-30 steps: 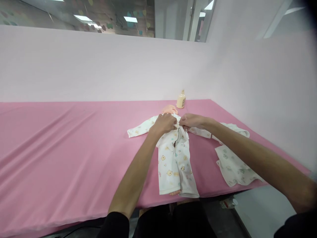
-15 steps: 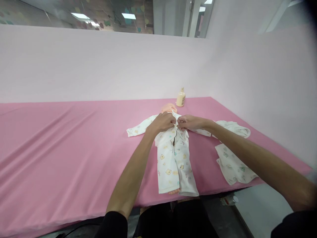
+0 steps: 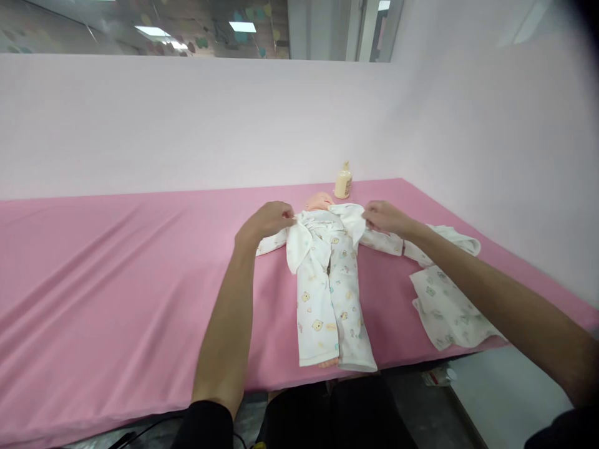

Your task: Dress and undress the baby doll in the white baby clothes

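While left hand [image 3: 269, 219] and right hand [image 3: 386, 217] pinch its flaps, the white top [image 3: 300, 244] lies open between them.

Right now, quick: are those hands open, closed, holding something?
Left hand: closed, holding the white, printed cloth top by one front edge.
Right hand: closed, holding its other front edge.

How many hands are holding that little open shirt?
2: the left hand pinches the shirt's left flap, and the right hand pinches its right flap.
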`<state>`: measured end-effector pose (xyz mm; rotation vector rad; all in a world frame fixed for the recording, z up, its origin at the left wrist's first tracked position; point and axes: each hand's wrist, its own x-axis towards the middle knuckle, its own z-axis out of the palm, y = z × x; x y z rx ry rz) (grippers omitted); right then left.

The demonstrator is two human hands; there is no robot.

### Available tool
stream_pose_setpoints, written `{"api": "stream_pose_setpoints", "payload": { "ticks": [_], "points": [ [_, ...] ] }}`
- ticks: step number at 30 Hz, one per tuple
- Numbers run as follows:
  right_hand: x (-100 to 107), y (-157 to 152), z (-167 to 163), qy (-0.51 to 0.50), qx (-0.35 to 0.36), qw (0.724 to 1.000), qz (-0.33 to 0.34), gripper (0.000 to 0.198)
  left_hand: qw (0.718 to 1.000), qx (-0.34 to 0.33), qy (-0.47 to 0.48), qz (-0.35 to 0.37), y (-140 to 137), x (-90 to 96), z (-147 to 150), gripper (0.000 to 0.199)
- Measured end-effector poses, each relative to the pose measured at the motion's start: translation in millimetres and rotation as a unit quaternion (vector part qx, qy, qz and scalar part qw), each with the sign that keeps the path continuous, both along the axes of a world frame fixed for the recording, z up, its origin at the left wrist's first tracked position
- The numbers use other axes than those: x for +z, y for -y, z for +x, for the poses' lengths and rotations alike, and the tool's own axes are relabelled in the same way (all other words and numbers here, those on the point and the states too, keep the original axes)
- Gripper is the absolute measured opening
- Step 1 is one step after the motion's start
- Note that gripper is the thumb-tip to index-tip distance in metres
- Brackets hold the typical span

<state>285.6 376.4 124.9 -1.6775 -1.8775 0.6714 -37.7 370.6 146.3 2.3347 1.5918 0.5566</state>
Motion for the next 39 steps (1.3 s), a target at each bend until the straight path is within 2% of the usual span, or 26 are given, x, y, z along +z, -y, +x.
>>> {"api": "stream_pose_setpoints", "payload": {
  "ticks": [3, 5, 7, 9, 12, 14, 16, 18, 20, 22, 25, 28, 31, 34, 39],
  "points": [
    [-18, -13, 48, -0.046, -0.116, 0.992, 0.007, 0.016, 0.988, 0.149, -0.039, -0.034, -7, -4.3, -32, 0.008],
    [-34, -20, 74, -0.061, -0.184, 0.981, -0.019, 0.019, 0.971, 0.224, -0.061, -0.058, -14, -10.8, -48, 0.007],
    [-48, -23, 87, -0.057, -0.210, 0.974, -0.057, 0.021, 0.957, 0.271, -0.065, -0.078, -21, -18.7, -57, 0.008],
    [-58, -23, 85, -0.002, -0.205, 0.978, -0.051, 0.017, 0.955, 0.277, -0.050, -0.092, -27, -27.1, -58, 0.015],
    [-60, -22, 58, 0.131, -0.176, 0.973, 0.067, 0.008, 0.974, 0.200, 0.008, -0.103, -36, -41.1, -46, 0.044],
    [-52, -21, 29, 0.169, -0.143, 0.961, 0.166, 0.020, 0.984, 0.147, 0.028, -0.092, -43, -51.2, -32, 0.062],
    [-41, -21, -4, 0.176, -0.088, 0.951, 0.240, 0.025, 0.988, 0.140, -0.005, -0.069, -49, -60.8, -15, 0.061],
    [-31, -23, -39, 0.170, 0.002, 0.950, 0.262, 0.025, 0.984, 0.162, -0.065, -0.046, -53, -68.6, 1, 0.044],
    [-24, -28, -73, 0.166, 0.100, 0.951, 0.242, 0.029, 0.977, 0.181, -0.112, -0.023, -55, -74.0, 12, 0.030],
    [-20, -36, -105, 0.181, 0.182, 0.944, 0.208, 0.033, 0.972, 0.192, -0.135, 0.001, -55, -77.1, 18, 0.027],
    [-19, -50, -145, 0.264, 0.257, 0.916, 0.157, 0.031, 0.966, 0.217, -0.137, 0.015, -56, -79.8, 15, 0.027],
    [-18, -63, -172, 0.353, 0.280, 0.887, 0.100, 0.025, 0.966, 0.236, -0.105, 0.015, -59, -82.5, 3, 0.027],
    [-24, -76, -191, 0.393, 0.293, 0.869, 0.069, 0.037, 0.972, 0.231, -0.044, 0.022, -66, -85.8, -9, 0.024],
    [-36, -88, -205, 0.426, 0.290, 0.853, 0.081, 0.051, 0.973, 0.229, 0.003, 0.016, -71, -88.6, -15, 0.020],
    [-47, -97, -212, 0.453, 0.294, 0.835, 0.105, 0.046, 0.970, 0.242, 0.010, -0.003, -68, -91.0, -16, 0.025]
  ]
}}
